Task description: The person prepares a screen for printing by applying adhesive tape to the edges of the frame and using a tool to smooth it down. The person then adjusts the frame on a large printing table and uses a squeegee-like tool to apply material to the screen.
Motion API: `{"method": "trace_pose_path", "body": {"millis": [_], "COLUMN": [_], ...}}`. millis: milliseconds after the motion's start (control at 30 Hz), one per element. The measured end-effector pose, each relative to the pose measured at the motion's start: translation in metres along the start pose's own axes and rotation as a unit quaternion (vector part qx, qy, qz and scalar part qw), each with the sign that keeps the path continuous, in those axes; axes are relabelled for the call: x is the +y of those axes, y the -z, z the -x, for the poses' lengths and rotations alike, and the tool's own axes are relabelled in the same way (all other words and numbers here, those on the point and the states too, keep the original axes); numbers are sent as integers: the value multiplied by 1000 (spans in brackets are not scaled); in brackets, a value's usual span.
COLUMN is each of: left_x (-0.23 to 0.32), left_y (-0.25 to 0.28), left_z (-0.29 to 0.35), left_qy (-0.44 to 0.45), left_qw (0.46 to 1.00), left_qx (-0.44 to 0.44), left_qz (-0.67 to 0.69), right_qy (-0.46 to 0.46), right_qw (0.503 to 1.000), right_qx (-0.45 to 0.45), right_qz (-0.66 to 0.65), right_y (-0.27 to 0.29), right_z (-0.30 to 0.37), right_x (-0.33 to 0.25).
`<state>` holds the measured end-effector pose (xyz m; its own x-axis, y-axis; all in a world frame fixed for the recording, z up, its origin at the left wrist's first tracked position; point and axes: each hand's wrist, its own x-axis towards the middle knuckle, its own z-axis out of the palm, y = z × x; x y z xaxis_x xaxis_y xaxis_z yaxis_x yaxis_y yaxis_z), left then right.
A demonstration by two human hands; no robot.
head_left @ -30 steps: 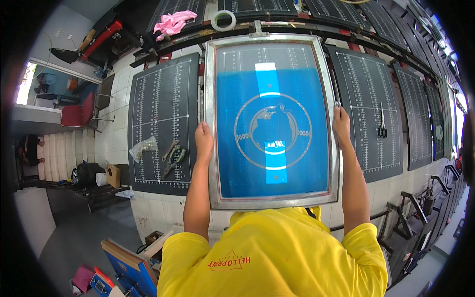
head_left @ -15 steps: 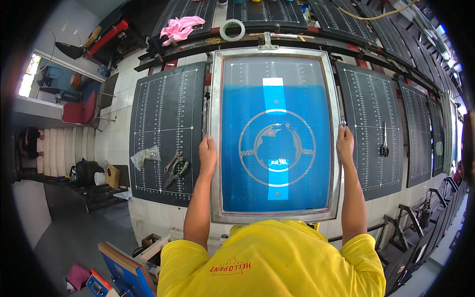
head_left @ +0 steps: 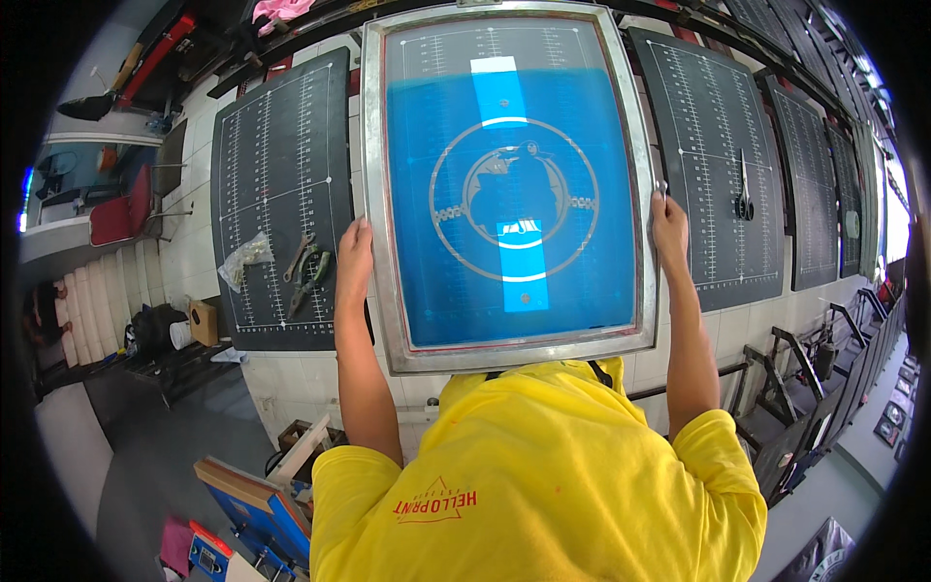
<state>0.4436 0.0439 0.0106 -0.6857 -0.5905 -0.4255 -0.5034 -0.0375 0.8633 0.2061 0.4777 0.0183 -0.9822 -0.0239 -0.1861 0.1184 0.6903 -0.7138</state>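
In front of me lies a screen printing frame (head_left: 645, 281) with a metal rim. Its mesh (head_left: 417, 291) is blue, with a paler strip at the far end and a see-through round design in the middle. My left hand (head_left: 355, 260) is closed at the frame's left side, thumb up along the edge. At the right side my right hand (head_left: 669, 231) is closed on the rim, beside a small metal knob (head_left: 662, 188). The undersides of both hands' fingers are hidden. Bright reflections cross the mesh, and dark ruled lines show through it.
On the black ruled board (head_left: 262, 155) at left lie a plastic bag (head_left: 246, 260), a wrench (head_left: 295, 262) and pliers (head_left: 308, 283). Scissors (head_left: 744, 194) rest on the right-hand board (head_left: 713, 242). A red chair (head_left: 124, 215) stands far left. A pink cloth (head_left: 283, 9) lies at the far edge.
The view has shifted, so the frame and boards sit higher and further left, and the frame looks slightly larger. Both hands stay at the frame's sides.
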Motion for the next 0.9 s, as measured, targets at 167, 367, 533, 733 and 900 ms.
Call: {"method": "trace_pose_path", "body": {"millis": [167,367,533,733,900], "left_x": [-12,-24,-33,-21,-26], "left_y": [-12,-19,-8,-16,-10], "left_z": [34,24,18,26,24], "left_qy": [-53,-128,-107,-120,-103], "left_qw": [990,975,989,989,991], "left_qx": [111,137,78,80,68], "left_qz": [-70,-115,-57,-34,-47], "right_qy": [-28,-43,-57,-63,-48], "right_qw": [999,998,998,997,998], "right_qx": [23,43,18,30,34], "right_qz": [1,-3,-15,30,22], "right_y": [6,1,1,-2,-4], "right_z": [41,38,29,26,22], "right_x": [15,16,4,6,13]}}
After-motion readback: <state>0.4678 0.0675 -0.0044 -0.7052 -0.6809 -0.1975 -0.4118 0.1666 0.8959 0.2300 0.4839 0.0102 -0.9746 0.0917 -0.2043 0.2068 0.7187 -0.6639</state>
